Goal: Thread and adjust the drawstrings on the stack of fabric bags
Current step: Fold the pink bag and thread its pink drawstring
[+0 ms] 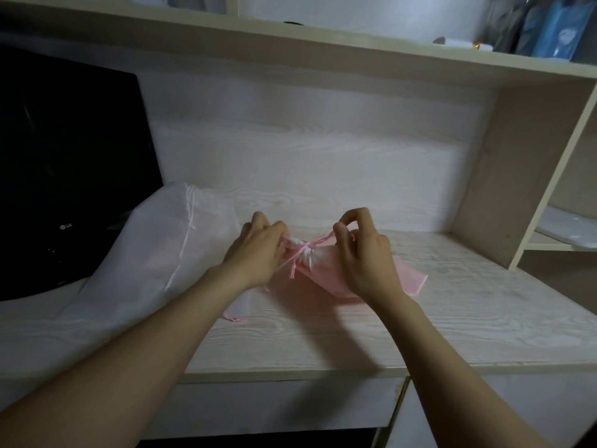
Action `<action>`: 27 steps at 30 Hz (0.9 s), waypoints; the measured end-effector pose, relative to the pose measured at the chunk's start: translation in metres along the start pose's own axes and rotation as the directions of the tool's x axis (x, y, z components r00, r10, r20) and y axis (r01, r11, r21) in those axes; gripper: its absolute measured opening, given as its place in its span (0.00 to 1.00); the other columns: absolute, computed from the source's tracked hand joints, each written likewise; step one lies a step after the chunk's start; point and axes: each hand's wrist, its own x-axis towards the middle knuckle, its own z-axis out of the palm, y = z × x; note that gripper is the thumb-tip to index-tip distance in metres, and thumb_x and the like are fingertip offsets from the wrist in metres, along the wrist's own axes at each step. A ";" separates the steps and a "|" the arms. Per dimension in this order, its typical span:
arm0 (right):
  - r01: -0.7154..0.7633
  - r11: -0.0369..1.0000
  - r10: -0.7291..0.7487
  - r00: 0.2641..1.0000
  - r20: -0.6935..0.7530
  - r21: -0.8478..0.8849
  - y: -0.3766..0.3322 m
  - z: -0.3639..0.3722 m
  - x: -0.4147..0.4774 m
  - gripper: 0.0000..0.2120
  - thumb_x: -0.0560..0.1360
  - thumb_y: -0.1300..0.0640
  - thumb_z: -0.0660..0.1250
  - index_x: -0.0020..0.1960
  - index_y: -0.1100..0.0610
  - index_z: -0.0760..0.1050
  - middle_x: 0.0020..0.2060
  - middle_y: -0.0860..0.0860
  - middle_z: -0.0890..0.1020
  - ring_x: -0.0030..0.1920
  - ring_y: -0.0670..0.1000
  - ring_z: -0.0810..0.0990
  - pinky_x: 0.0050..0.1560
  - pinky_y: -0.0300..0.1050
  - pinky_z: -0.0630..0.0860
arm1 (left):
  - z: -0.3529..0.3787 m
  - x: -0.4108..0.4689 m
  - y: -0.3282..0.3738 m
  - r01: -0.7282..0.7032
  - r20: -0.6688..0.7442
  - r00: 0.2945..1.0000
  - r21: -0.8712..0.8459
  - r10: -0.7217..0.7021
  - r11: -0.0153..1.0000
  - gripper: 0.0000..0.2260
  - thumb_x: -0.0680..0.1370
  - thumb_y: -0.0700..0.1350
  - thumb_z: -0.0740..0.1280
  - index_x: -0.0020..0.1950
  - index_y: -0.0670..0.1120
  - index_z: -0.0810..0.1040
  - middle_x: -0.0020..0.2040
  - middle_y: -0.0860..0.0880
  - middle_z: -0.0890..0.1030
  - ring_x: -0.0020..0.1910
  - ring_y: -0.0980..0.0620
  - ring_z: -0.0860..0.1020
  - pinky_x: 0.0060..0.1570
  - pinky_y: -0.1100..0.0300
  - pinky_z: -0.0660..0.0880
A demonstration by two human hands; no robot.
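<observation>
A small pink fabric bag [326,279] lies on the pale wooden desk [452,318], its gathered neck tied with a pink drawstring [303,253]. My left hand [258,250] grips the bunched neck at its left side. My right hand [365,253] pinches a loop of the pink drawstring above the bag's right side. A large white drawstring bag [155,253] lies to the left with a white cord [187,234] running down it. A pink string end [234,318] peeks out at the white bag's lower edge.
A black LG monitor [64,176] stands at the left behind the white bag. A shelf [323,50] spans overhead and a side panel [504,176] walls the desk's right. The desk's front edge [323,371] runs near my forearms.
</observation>
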 end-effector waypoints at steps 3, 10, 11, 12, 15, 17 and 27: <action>0.063 0.998 -0.066 0.992 -0.104 -0.032 -0.010 -0.013 -0.005 0.17 0.80 0.45 0.65 0.65 0.50 0.67 0.41 0.47 0.82 0.42 0.45 0.79 0.50 0.49 0.72 | -0.015 0.008 0.013 -0.040 -0.110 0.993 -0.055 0.034 0.998 0.03 0.84 0.44 0.64 0.57 0.48 0.76 0.63 0.46 0.67 0.59 0.40 0.74 0.62 0.42 0.74; 0.061 0.963 -0.153 0.925 -0.347 -0.262 -0.022 -0.032 0.000 0.35 0.72 0.41 0.61 0.76 0.53 0.65 0.68 0.52 0.73 0.67 0.55 0.72 0.68 0.57 0.64 | -0.048 0.014 0.056 -0.093 -0.319 0.948 -0.282 -0.002 0.955 0.02 0.87 0.45 0.58 0.57 0.49 0.65 0.53 0.46 0.78 0.51 0.39 0.77 0.55 0.44 0.75; 0.024 0.973 -0.112 0.920 -0.376 -0.231 -0.024 -0.034 0.001 0.36 0.72 0.43 0.61 0.77 0.53 0.63 0.70 0.52 0.72 0.69 0.55 0.71 0.70 0.57 0.63 | -0.054 0.013 0.062 -0.109 -0.331 0.944 -0.329 -0.006 0.938 0.03 0.87 0.46 0.58 0.58 0.48 0.65 0.52 0.46 0.78 0.50 0.40 0.78 0.52 0.46 0.76; -0.008 0.981 -0.071 0.913 -0.402 -0.192 -0.027 -0.037 0.003 0.36 0.72 0.44 0.60 0.78 0.52 0.61 0.71 0.52 0.71 0.70 0.55 0.71 0.72 0.58 0.63 | -0.062 0.012 0.068 -0.126 -0.348 0.938 -0.366 -0.010 0.922 0.05 0.88 0.48 0.57 0.59 0.47 0.65 0.52 0.46 0.79 0.50 0.42 0.78 0.49 0.49 0.74; -0.080 0.996 0.052 0.894 -0.445 -0.044 -0.036 -0.046 0.009 0.33 0.74 0.46 0.57 0.79 0.47 0.58 0.72 0.52 0.72 0.71 0.55 0.71 0.75 0.61 0.62 | -0.086 0.010 0.086 -0.167 -0.418 0.908 -0.450 -0.041 0.877 0.09 0.88 0.50 0.58 0.62 0.45 0.66 0.53 0.49 0.79 0.49 0.48 0.77 0.42 0.56 0.66; -0.109 0.993 0.117 0.871 -0.477 0.045 -0.043 -0.053 0.014 0.31 0.76 0.46 0.57 0.79 0.45 0.58 0.71 0.53 0.73 0.71 0.54 0.71 0.74 0.63 0.63 | -0.102 0.013 0.093 -0.187 -0.460 0.885 -0.493 -0.072 0.850 0.10 0.88 0.52 0.58 0.61 0.45 0.69 0.52 0.51 0.79 0.49 0.50 0.77 0.43 0.56 0.67; -0.168 0.935 0.284 0.883 -0.374 0.313 -0.082 -0.067 0.032 0.21 0.79 0.53 0.62 0.70 0.48 0.63 0.36 0.50 0.80 0.43 0.55 0.80 0.54 0.53 0.75 | -0.175 0.024 0.087 -0.039 -0.477 0.803 -0.639 -0.357 0.768 0.15 0.85 0.55 0.61 0.54 0.45 0.79 0.49 0.50 0.82 0.48 0.48 0.81 0.44 0.54 0.78</action>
